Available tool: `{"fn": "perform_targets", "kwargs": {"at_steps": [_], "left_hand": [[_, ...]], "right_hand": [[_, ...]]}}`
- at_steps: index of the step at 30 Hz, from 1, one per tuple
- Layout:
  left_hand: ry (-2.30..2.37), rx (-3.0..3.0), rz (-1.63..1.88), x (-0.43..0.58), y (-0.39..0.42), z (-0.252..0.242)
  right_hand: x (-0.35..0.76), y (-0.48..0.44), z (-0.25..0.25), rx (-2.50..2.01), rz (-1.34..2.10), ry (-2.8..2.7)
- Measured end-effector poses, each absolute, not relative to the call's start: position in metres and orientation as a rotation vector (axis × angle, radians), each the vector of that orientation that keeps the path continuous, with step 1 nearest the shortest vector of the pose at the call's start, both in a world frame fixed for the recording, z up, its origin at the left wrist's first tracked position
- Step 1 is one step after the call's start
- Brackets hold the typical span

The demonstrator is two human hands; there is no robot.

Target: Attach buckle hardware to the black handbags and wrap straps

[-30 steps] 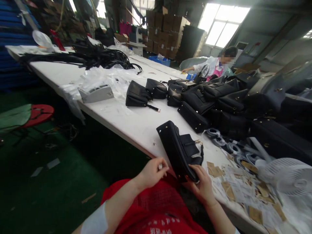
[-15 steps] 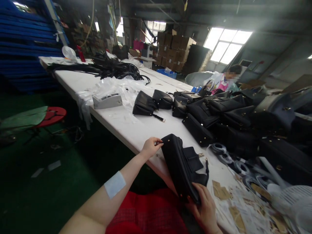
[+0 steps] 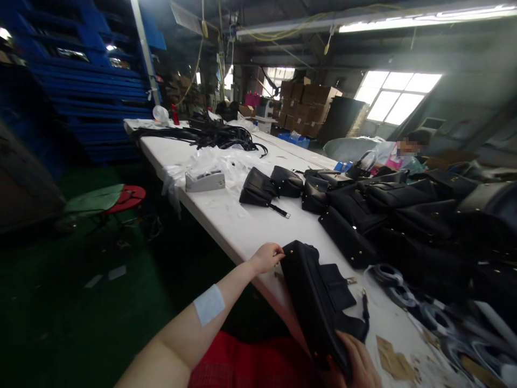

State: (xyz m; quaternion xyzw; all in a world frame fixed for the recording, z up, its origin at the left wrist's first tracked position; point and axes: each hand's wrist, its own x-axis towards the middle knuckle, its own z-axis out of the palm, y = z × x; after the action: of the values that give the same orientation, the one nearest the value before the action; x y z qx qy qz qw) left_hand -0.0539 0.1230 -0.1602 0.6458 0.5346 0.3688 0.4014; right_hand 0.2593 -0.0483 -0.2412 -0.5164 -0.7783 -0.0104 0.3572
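A black handbag [image 3: 309, 302] lies tilted across the near edge of the white table [image 3: 226, 226], its studded base turned toward me. My left hand [image 3: 267, 258] pinches the far corner of the bag between thumb and fingers. Around the near end, my right hand [image 3: 355, 358] is closed, with its thumb on the base and its fingers over the side; part of it falls below the picture. A strap with a metal buckle [image 3: 364, 302] hangs from the bag's right side.
More black handbags [image 3: 355, 210] pile up on the right. Rolled straps [image 3: 388, 275] and brown paper pieces [image 3: 391, 358] lie nearer. A tape dispenser [image 3: 205, 181], plastic bags [image 3: 226, 159] and black straps [image 3: 218, 134] are farther left. A red stool [image 3: 128, 198] stands on the floor; a person [image 3: 404, 151] is beyond the bags.
The view has turned left and up, so everything sits lower and farther right. Both hands keep their hold on the handbag, which lies much as before.
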Motion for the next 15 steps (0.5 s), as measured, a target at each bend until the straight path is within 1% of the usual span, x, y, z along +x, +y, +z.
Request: {"fn": "perform_targets", "kwargs": {"at_steps": [5,10,15], "left_hand": [[1.278,1.442,0.916,-0.054,0.12,-0.169],[1.148,1.244,0.909,-0.066,0.099,-0.173],[1.131,1.11,0.951,-0.083,0.065,-0.171]], "right_hand": [[0.254,-0.052,-0.217,-1.372,0.043,-2.039],[0.248,-0.055,-0.21,-1.383,0.079,-2.037],[0.239,-0.056,-0.203,-1.419,0.07,-1.991]]}}
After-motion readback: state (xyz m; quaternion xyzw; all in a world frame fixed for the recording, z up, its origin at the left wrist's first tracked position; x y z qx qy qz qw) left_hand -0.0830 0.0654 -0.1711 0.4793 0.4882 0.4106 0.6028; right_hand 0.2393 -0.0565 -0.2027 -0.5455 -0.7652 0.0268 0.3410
